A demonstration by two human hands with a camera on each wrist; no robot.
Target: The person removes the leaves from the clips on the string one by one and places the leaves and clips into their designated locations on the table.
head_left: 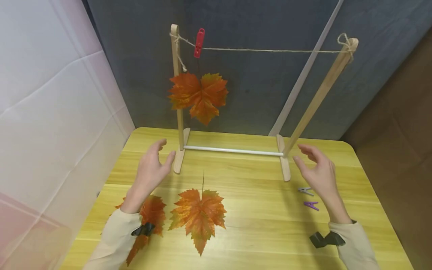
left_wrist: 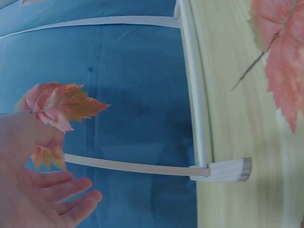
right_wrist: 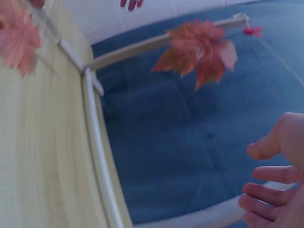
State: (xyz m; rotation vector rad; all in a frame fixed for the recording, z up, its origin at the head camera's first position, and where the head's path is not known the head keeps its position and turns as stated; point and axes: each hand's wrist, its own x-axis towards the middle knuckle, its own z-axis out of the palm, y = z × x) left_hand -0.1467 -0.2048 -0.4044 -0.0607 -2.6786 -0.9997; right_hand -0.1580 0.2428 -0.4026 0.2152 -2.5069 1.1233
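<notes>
My left hand (head_left: 152, 165) hovers beside the left post of a wooden frame, its fingers loosely bent around nothing. On the other side, my right hand (head_left: 318, 170) is held just right of the right post (head_left: 320, 93), also holding nothing. A red clothespin (head_left: 199, 43) clips an orange maple leaf (head_left: 201, 95) by its stem to the twine (head_left: 256, 50). Another maple leaf (head_left: 200, 213) lies on the table between the hands. More orange leaf (head_left: 153, 212) shows under my left forearm, which partly hides it. Near my right wrist lie a grey clothespin (head_left: 305, 191) and a purple clothespin (head_left: 311, 205).
A white rod (head_left: 233, 150) joins the frame's two wooden feet near the back of the yellow wood-grain table (head_left: 256, 232). Dark cloth (head_left: 249, 97) hangs behind the frame. A white panel (head_left: 60, 93) stands on the left and a brown one (head_left: 395, 123) on the right.
</notes>
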